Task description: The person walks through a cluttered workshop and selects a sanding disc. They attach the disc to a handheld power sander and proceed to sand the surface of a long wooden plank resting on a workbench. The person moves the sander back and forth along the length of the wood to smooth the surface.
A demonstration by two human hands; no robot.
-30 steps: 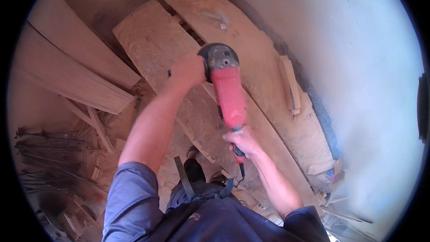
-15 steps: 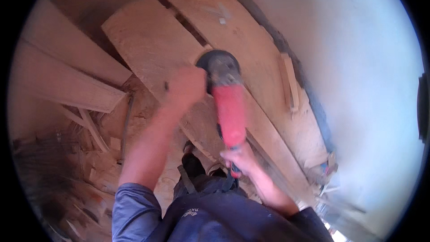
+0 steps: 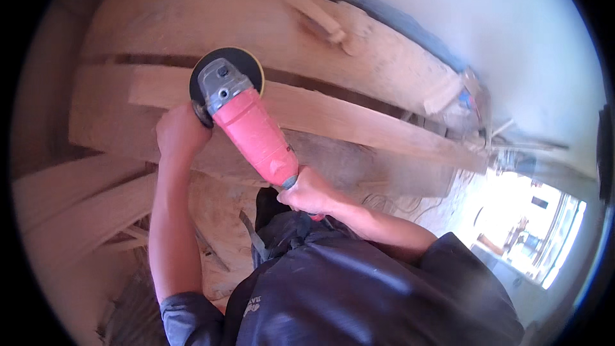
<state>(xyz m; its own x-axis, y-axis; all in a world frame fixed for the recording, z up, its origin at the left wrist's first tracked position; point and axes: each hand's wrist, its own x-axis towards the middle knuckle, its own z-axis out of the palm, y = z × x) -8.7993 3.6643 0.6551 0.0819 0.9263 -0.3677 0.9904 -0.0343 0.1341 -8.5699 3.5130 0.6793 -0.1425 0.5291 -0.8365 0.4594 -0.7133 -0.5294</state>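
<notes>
A red angle sander with a grey metal head lies across the middle of the view, tilted toward the far left. Its round black pad, edged in yellow, is over a long pale wooden plank; whether they touch I cannot tell. My left hand is closed round the black side handle by the head. Around the rear grip my right hand is wrapped, close to my body. The plank rests on a wider board, with a dark gap beyond it.
A wide dusty board lies farther off, bearing a short wood strip. More boards lean at the left. A pale wall rises at the far right, near a bright opening. A thin cord curls behind my right forearm.
The view has turned, so the boards now run more across it and the bright opening shows at right. The sander has swung from nearly straight ahead to tilted leftward, still in both hands.
</notes>
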